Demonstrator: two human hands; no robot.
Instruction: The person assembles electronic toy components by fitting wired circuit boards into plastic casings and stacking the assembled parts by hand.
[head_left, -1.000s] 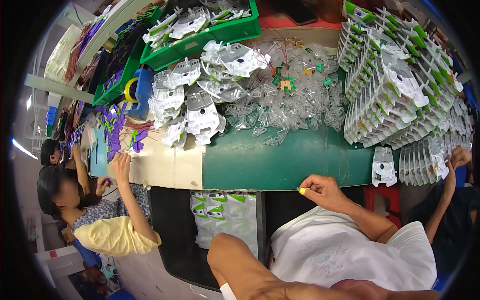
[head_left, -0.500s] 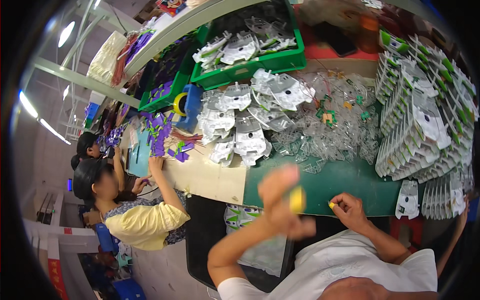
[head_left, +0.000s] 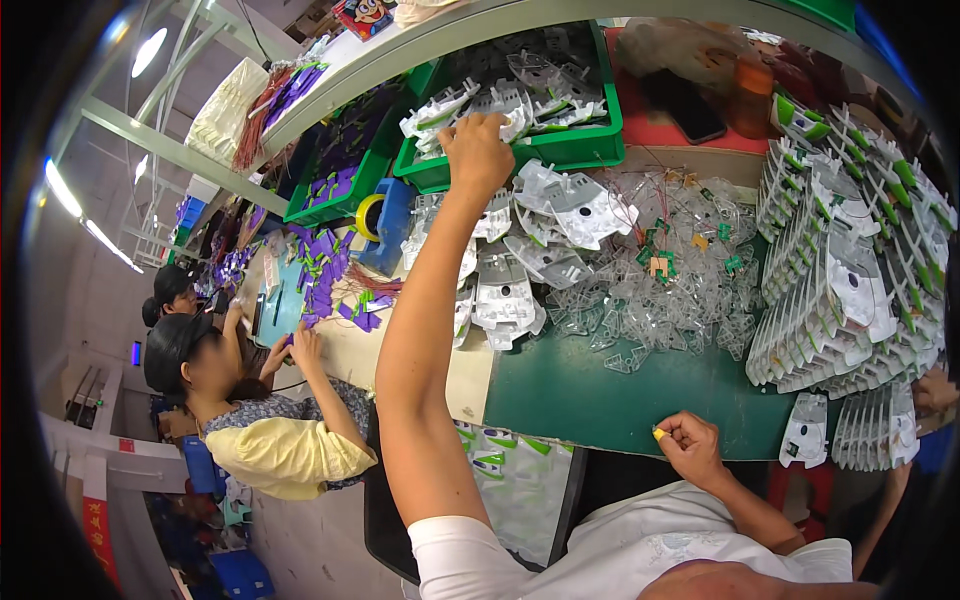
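My left arm stretches away from me, and my left hand point(head_left: 478, 152) is over the near rim of a green bin point(head_left: 570, 152). Its bent fingers look slightly apart, above or against the grey-white plastic housings point(head_left: 505, 100) in the bin; the fingertips are partly hidden. Close to the bench's front edge, my right hand point(head_left: 692, 446) is closed. A small yellow piece point(head_left: 658, 433) shows at its fingertips, and I cannot tell whether it is worn or held. Loose white housings point(head_left: 505, 297) lie in a heap below the bin, partly behind my left forearm.
Clear plastic pieces point(head_left: 665, 290) are heaped mid-bench. Tall stacks of white-and-green housings point(head_left: 825, 270) stand at the right, with one housing point(head_left: 803, 430) at the edge. A blue tape dispenser point(head_left: 385, 225) and purple pieces point(head_left: 320, 270) lie left. A co-worker in yellow point(head_left: 290, 450) sits there.
My left hand has swung from in front of my chest up and left to the green bin. My right hand stays closed near the bench edge. The co-worker's hands have shifted slightly.
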